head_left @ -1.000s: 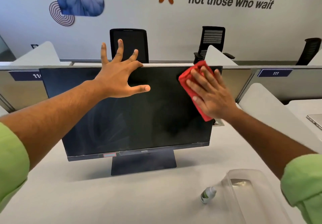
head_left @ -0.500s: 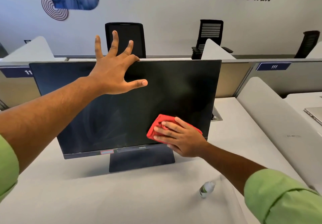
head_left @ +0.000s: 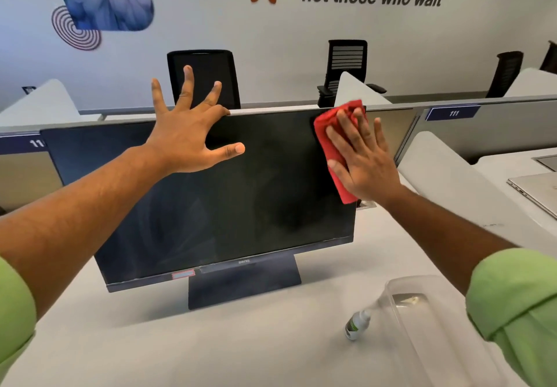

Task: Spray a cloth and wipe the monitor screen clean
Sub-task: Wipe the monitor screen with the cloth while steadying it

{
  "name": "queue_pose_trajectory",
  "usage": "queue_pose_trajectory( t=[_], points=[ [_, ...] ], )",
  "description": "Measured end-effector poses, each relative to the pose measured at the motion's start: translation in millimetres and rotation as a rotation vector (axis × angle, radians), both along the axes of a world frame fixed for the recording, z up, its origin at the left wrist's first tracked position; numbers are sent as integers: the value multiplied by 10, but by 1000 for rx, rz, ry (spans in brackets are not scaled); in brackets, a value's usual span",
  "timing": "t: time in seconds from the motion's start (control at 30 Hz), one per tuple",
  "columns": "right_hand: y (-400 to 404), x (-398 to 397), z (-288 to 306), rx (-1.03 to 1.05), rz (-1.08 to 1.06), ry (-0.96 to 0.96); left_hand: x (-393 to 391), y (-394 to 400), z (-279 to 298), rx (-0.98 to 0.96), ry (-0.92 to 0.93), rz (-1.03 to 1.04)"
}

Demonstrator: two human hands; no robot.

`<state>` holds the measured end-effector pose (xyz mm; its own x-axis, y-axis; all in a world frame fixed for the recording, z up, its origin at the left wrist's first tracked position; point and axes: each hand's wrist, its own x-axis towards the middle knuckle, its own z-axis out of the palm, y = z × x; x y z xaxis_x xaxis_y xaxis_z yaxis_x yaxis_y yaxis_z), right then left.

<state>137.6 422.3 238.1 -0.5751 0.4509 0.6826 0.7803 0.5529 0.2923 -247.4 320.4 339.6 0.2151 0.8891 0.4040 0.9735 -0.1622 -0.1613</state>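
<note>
A black monitor (head_left: 241,205) stands on the white desk, its dark screen showing faint smears. My left hand (head_left: 187,136) rests on the monitor's top edge, fingers spread, thumb over the screen. My right hand (head_left: 364,160) presses a folded red cloth (head_left: 327,142) flat against the screen's upper right corner. A small spray bottle (head_left: 357,325) with a green label lies on the desk in front of the monitor, to the right.
A clear plastic tray (head_left: 422,326) sits beside the bottle at the desk's right front. A closed laptop (head_left: 536,190) lies on the neighbouring desk at right. Grey dividers and black office chairs stand behind the monitor.
My right hand has swept the red cloth from the screen's lower middle back up to the upper right corner. My left hand has stayed on the top edge.
</note>
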Motion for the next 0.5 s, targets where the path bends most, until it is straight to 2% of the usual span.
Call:
queue_pose_trajectory(
  t=[0.1, 0.23, 0.5],
  points=[
    [31, -222, 192, -42, -106, 230, 3, -8, 2, -6, 5, 2],
    [-156, -570, -42, -164, -196, 599, 16, 4, -4, -4, 23, -4],
    [-646, -768, -963, -301, -359, 862, 13, 36, -29, 15, -1, -19]
  ],
)
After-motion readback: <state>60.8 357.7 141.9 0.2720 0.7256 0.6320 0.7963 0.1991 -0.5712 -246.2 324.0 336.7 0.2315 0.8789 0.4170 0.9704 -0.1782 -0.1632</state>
